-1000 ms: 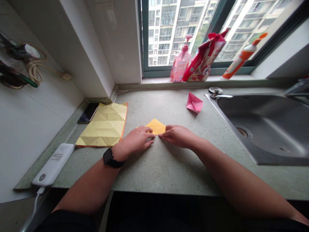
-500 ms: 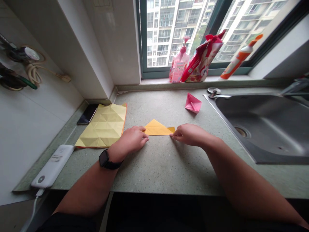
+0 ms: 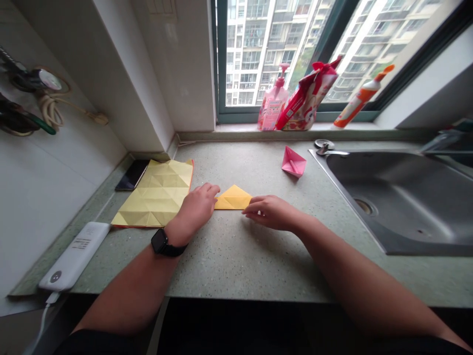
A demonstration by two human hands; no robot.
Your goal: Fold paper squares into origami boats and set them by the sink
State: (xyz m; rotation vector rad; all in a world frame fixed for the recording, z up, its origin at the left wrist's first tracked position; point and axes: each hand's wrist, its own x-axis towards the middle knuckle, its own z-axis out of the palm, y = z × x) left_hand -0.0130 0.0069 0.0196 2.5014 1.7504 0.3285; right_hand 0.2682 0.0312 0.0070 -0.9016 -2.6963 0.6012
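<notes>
A folded sheet of yellow-orange origami paper [image 3: 233, 198] lies on the counter as a low triangle, its straight edge toward me and its peak pointing to the window. My left hand [image 3: 195, 209], with a black watch on the wrist, grips its left corner, thumb low and fingers bent above. At the right corner my right hand [image 3: 271, 212] is closed, thumb and fingertips on the paper. That corner is partly hidden by the fingers. Beyond my right hand stands a pink folded paper shape [image 3: 294, 161].
Creased pale yellow sheets [image 3: 155, 192] lie left, beside a dark phone [image 3: 132, 174] and a white power bank [image 3: 76, 255] with a cable. A steel sink [image 3: 384, 244] is at right. On the sill stand a pink pump bottle [image 3: 272, 108], a red pouch [image 3: 310, 96] and an orange-white bottle [image 3: 356, 104].
My right hand has moved left along the paper, and the small flap that stuck out at the right no longer shows. The left hand's fingers have lifted slightly. The view has shifted a little.
</notes>
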